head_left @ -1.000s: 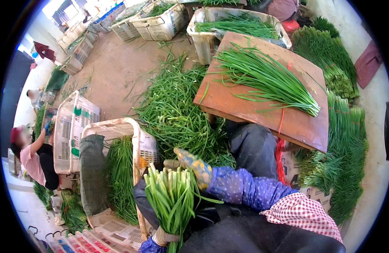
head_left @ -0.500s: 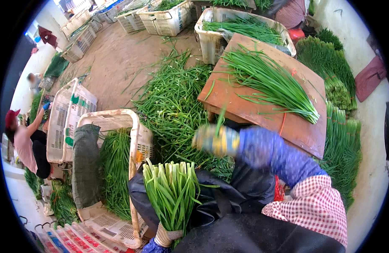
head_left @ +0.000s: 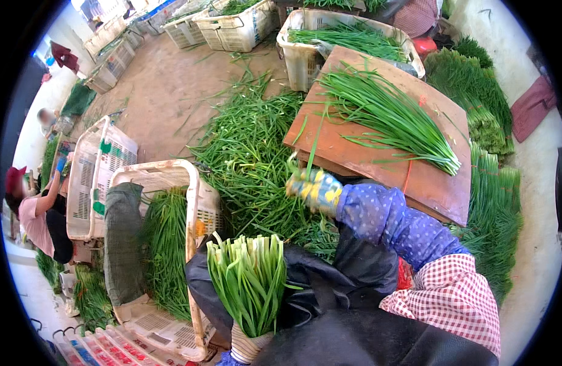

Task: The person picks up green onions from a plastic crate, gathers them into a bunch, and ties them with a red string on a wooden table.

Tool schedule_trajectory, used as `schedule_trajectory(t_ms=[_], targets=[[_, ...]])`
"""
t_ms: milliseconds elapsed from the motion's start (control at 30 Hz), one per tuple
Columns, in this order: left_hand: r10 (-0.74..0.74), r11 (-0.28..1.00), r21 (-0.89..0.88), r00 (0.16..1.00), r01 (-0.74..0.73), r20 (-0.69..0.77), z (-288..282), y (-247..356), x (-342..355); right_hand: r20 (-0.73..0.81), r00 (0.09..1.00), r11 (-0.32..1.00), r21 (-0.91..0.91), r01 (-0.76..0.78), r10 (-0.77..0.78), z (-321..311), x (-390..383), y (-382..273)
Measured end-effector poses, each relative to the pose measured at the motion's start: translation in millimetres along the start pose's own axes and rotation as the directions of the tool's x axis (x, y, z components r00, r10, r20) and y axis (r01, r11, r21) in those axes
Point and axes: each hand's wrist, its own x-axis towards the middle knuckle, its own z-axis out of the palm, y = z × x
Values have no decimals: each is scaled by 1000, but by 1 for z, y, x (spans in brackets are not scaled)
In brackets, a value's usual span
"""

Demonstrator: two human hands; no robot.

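Nearest, the left hand [head_left: 249,348], gloved, clenches the base of a bunch of green chives [head_left: 249,282], which stands upright over the dark apron [head_left: 330,293] with its cut ends up. Just beyond, the right hand [head_left: 314,190], in a yellow and blue glove, closes on a few loose stalks [head_left: 311,143] lifted from the heap of chives [head_left: 250,158] on the floor, close to the near edge of the wooden board [head_left: 378,165]. On the near left, a white crate [head_left: 192,183] lined with dark cloth is partly filled with chives. A tidy sheaf [head_left: 391,116] lies on the board, and tied bundles [head_left: 482,116] are stacked on the right. Farther off, more crates [head_left: 238,27] hold greens. Judging by the large heap left, much sorting remains, though several bundles look finished.
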Motion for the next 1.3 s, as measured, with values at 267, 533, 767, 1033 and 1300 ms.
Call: schedule_trajectory(t_ms=[267,533,767,1033,1300], targets=[[-167,618,-775,985,133,36,18,-36,3,522,766,901,-9,-435,375,34,-10,-28],[-87,869,-489,996,76,1,11,-28,3,447,856,960,-20,-280,259,27,-3,-35],[-142,929,-331,986,164,90,8,-25,8,186,970,955,223,-196,155,29,-23,-76],[-323,35,-994,942,106,89,26,-40,8,336,939,938,299,-177,70,81,-58,-26],[-296,207,-971,954,119,54,25,-32,9,357,893,961,-134,-242,274,106,-54,-6]])
